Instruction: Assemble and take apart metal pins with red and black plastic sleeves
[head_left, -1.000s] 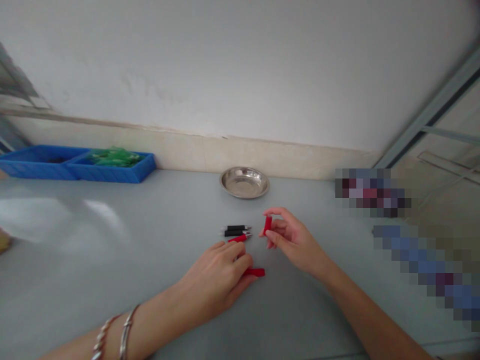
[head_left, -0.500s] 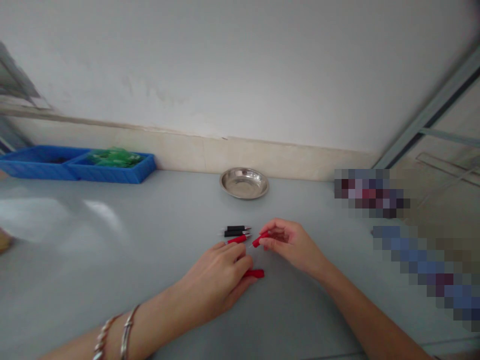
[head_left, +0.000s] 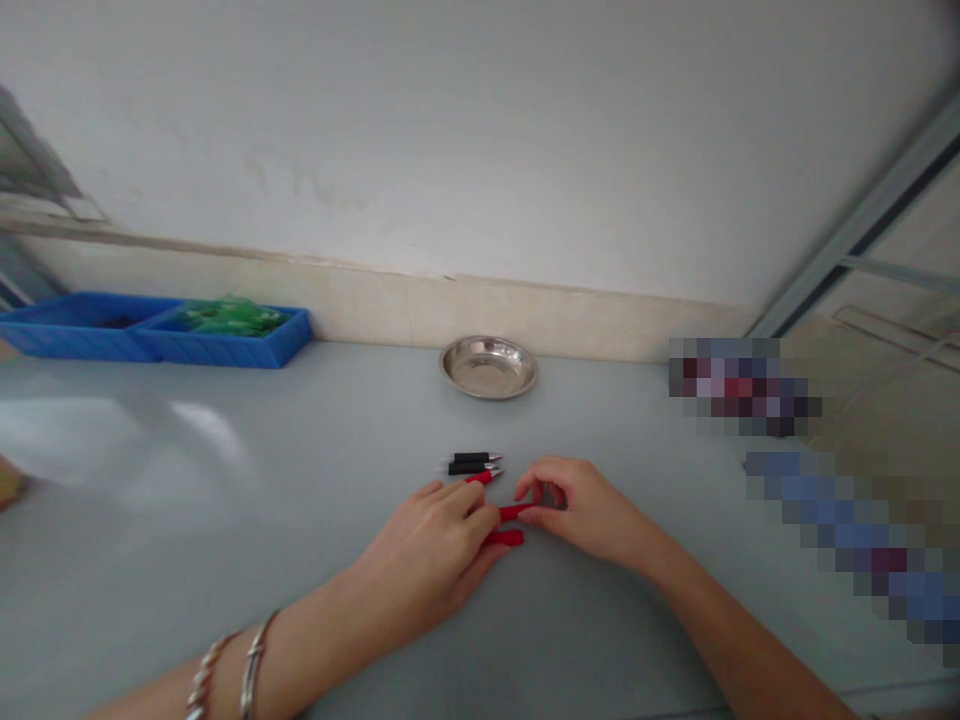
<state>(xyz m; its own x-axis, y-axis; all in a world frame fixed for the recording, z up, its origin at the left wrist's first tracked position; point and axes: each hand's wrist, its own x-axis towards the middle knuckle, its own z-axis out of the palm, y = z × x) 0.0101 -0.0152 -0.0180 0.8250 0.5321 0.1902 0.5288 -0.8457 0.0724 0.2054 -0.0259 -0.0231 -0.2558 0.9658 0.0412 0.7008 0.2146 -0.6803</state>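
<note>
My left hand (head_left: 442,530) is closed, palm down, on a red pen part (head_left: 506,538) whose blunt end sticks out past its thumb. Between the thumb and fingers of my right hand (head_left: 574,505) is another red pen part (head_left: 511,513), its left end against my left fingers. Just beyond my left fingertips lies a red pen piece (head_left: 482,477) with a silver tip, partly covered by them. Beside it are two black pen pieces (head_left: 471,458), also with pointed silver tips facing right. How far the red parts reach under my left hand is hidden.
A shallow steel dish (head_left: 489,370) stands by the wall. Two blue trays (head_left: 217,348) sit at the back left, the right one holding green plastic-looking items. Blurred-out patches (head_left: 739,387) cover things on the right. The table (head_left: 360,430) is grey.
My right hand has come down and toward me, bringing its red pen part from a tilt to nearly level against my left fingers. My left hand has barely shifted.
</note>
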